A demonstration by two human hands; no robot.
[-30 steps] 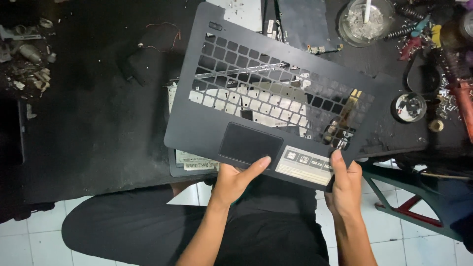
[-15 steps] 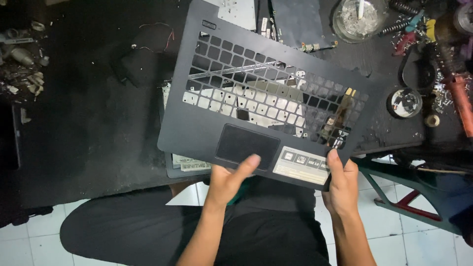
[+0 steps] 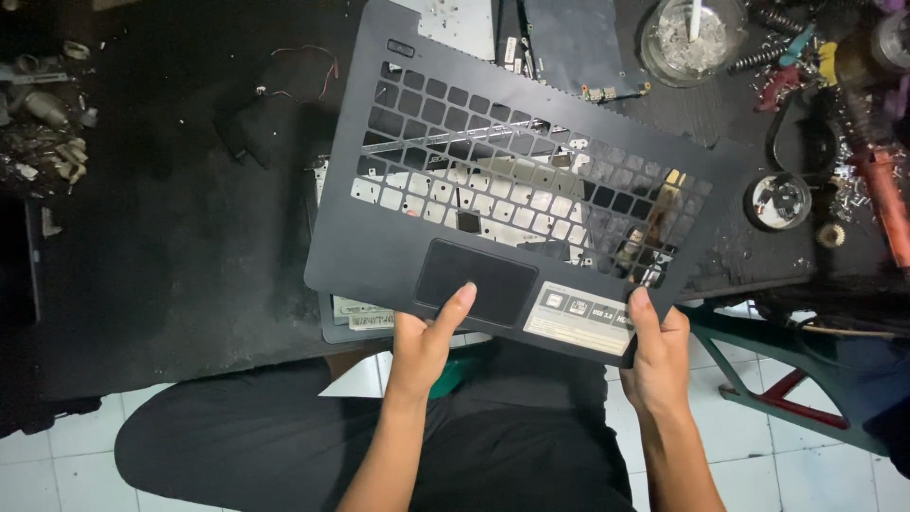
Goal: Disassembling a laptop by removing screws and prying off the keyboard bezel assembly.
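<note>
Head view: both hands are gripping a dark grey laptop palmrest frame (image 3: 474,218) by its near edge, holding it tilted above the black workbench (image 3: 171,246). Left hand (image 3: 427,341) is pinching the edge with its thumb lying on the black touchpad (image 3: 474,282); right hand (image 3: 654,346) is clamping the corner, thumb beside the pale sticker strip (image 3: 580,319). Key openings are showing silvery parts underneath. At far right a clear glass dish (image 3: 690,40) is holding whitish bits and a white stick. Near it a small round tin (image 3: 777,201) is sitting, contents too small to tell. Springs and coloured tools (image 3: 796,52) are lying beside the dish.
</note>
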